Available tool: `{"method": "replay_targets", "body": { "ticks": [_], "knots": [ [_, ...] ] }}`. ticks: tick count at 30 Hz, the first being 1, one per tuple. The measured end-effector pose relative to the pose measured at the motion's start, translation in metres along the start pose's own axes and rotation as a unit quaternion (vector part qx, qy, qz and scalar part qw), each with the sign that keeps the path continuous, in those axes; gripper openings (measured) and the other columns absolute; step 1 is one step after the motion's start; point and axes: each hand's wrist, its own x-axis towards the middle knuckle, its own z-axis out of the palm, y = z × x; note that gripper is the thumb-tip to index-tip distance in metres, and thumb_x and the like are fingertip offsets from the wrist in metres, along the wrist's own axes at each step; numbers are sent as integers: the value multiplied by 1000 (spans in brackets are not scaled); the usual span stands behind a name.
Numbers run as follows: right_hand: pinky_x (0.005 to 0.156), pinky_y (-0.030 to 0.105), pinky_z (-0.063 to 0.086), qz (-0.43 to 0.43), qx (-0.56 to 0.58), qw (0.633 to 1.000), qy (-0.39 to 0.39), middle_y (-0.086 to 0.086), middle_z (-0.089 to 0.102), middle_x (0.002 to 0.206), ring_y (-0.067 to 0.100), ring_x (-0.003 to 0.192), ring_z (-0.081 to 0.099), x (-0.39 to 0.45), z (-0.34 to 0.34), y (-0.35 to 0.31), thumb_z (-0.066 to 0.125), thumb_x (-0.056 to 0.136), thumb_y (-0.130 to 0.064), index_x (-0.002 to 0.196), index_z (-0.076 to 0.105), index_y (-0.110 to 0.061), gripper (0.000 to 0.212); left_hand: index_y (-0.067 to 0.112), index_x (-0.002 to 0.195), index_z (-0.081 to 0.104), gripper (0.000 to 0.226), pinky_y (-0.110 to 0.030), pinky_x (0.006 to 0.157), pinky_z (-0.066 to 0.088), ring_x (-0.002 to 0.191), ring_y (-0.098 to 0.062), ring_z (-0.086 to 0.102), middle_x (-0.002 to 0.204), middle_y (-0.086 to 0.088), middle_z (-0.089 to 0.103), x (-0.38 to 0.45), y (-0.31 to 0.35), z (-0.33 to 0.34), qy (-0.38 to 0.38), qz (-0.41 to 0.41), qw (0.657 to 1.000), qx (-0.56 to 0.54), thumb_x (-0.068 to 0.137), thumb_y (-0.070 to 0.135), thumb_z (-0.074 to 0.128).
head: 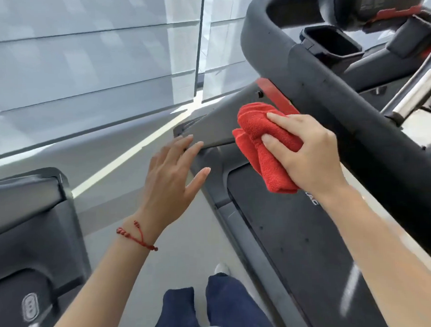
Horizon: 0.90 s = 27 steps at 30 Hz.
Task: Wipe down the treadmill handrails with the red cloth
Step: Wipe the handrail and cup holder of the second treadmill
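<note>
Red cloth (pixel 265 146), bunched into thick folds, sits in the grip of the right hand (pixel 307 152), whose thumb and fingers close over it. The cloth is held against the near side of the dark treadmill handrail (pixel 356 122), just below a red strip (pixel 277 96) on the rail's underside. The handrail runs diagonally from the console (pixel 385 0) at upper right down toward the lower right. The left hand (pixel 171 175) hangs open with fingers spread, holding nothing, above the treadmill's grey front corner; a red string bracelet (pixel 136 234) circles its wrist. Below lies the black running belt (pixel 299 234). Dark blue trousers (pixel 215 306) show at the bottom edge.
</note>
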Motion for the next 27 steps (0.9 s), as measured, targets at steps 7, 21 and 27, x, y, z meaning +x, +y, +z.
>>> {"method": "replay_targets", "body": {
  "ticks": [7,21,27],
  "knots": [
    [87,15,35,39,50,998,8,5,60,114,16,100,57,-54,63,3,61,80,-34,118,61,-23,40,5,123,56,47,-44,93,41,118,-29,46,126,-15,55,-50,-13,19,-11,-49,998,39,91,36,43],
    [84,28,42,130,69,989,-30,8,59,115,23,101,59,-161,110,82,51,82,-44,119,60,-22,44,5,125,51,48,-41,97,35,120,-29,43,126,-16,56,-126,20,88,-118,-64,987,86,96,40,34],
    [83,30,42,180,62,981,-39,8,59,116,25,101,59,-195,112,109,56,81,-41,118,61,-22,41,6,124,51,45,-38,97,35,118,-27,45,124,-15,57,-148,39,113,-168,-54,981,78,91,36,42]
  ]
}}
